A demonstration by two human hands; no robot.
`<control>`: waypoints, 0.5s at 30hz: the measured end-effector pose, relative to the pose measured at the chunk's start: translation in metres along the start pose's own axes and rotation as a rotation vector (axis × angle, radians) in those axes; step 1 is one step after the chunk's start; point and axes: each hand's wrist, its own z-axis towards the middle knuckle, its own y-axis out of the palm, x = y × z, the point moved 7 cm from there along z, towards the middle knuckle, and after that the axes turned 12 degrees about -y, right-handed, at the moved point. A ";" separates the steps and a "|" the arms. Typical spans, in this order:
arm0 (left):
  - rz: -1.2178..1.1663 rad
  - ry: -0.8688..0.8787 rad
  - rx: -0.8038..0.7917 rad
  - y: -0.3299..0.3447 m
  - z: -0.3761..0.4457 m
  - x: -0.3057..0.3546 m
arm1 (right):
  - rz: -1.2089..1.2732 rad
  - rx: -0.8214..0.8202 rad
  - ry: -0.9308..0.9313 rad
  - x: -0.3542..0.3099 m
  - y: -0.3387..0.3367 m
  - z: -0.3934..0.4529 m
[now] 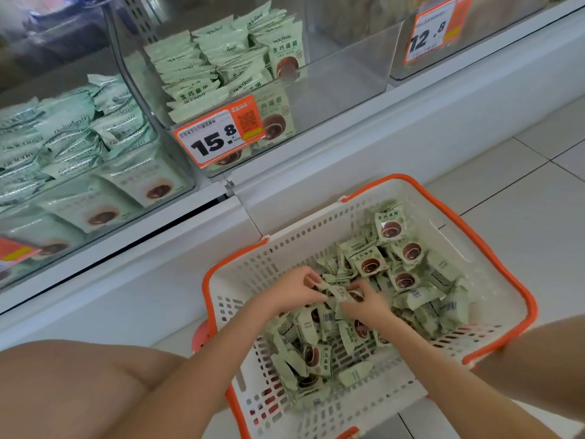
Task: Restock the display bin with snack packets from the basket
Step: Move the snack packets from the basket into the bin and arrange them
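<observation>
Snack packets (pixel 357 327), pale green with a brown round picture, lie heaped loose in a white basket (pixel 468 217) with orange rims that stands on the tiled floor (pixel 522 191). Both hands reach into the heap: the left hand (pixel 292 291) and the right hand (pixel 368 304) each have their fingers curled in a grip on one and the same packet (pixel 340 293), held between them just above the pile. Beyond the basket, the clear display bin (pixel 345 93) holds stacked packets on its left side, an orange price tag (pixel 218 136) reading 15.8 clipped at its front.
</observation>
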 end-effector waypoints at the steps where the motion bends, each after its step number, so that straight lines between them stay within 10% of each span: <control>1: -0.093 -0.043 -0.013 -0.001 0.000 -0.002 | 0.176 0.012 0.032 -0.007 0.003 -0.008; 7: -0.726 -0.172 -0.258 0.007 -0.027 0.005 | 0.449 -0.044 -0.277 -0.097 0.014 -0.053; 15: -0.463 0.047 -0.392 -0.069 -0.112 0.057 | -0.143 0.177 -0.778 -0.203 -0.071 -0.135</control>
